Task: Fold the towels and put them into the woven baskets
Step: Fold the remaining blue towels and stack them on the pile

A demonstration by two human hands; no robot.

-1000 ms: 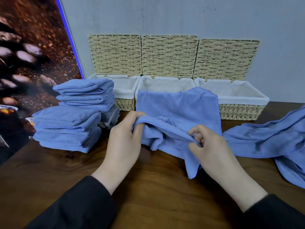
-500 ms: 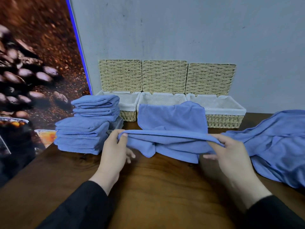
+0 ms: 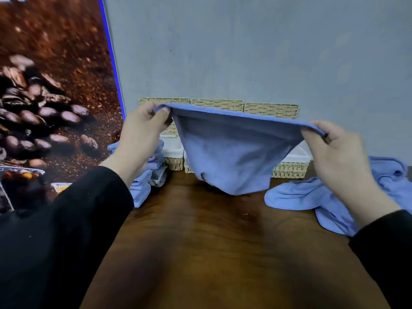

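The towel (image 3: 231,157) you hold up is plain periwinkle blue, like the loose heap (image 3: 330,197) at your right and the folded stack (image 3: 142,186) at your left. Your sleeves (image 3: 66,230) are black. The woven baskets (image 3: 289,169) are pale straw with white liners. The table (image 3: 211,253) is dark brown wood grain, the wall (image 3: 245,52) grey-blue, and the poster (image 3: 51,85) shows brown coffee beans with a bright blue edge.

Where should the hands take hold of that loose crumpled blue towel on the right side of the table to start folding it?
Probably at its near-left hemmed edge, which lies flat and exposed on the wooden table. Come from the front, pinching two spots along that edge. The rest of the crumpled towel is bunched in folds, and the right hand hides part of it, so its corners cannot be made out.
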